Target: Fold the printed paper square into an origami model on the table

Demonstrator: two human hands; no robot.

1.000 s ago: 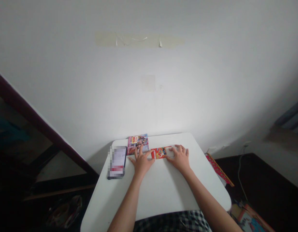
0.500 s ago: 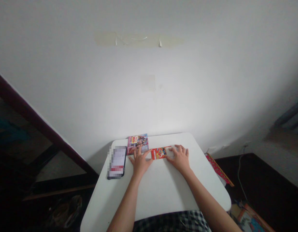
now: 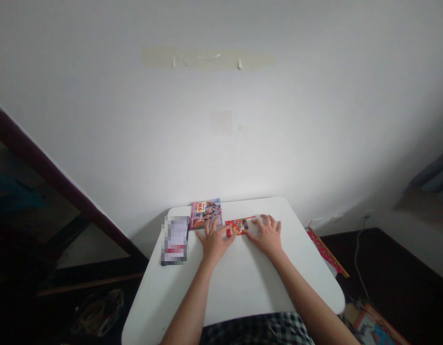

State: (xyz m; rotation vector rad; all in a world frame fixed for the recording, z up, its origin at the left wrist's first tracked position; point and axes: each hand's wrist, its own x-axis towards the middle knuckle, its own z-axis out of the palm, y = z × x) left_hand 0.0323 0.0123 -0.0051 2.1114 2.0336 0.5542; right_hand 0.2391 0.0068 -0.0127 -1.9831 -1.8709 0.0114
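Observation:
A small red printed paper (image 3: 238, 226) with colourful figures lies flat on the white table (image 3: 244, 282). My left hand (image 3: 214, 243) rests at its left end, fingers spread, with thumb and forefinger touching that end. At the opposite end my right hand (image 3: 268, 235) lies with fingers apart, its thumb by the lower edge and its fingers near the upper right corner. Beyond my left fingertips is a pink and purple flyer (image 3: 206, 211) with a yellow price label; the fingers overlap its lower part.
Left of the flyer lies a phone (image 3: 176, 239), partly pixelated. The wall (image 3: 221, 163) stands behind the table's back edge. A dark-framed panel (image 3: 56, 167) leans at left. On the right are a patterned red item (image 3: 325, 251) beside the table and a cable (image 3: 357, 258).
My left hand has shifted slightly right over the red paper's left end, uncovering more of the flyer. My right hand stays almost in place.

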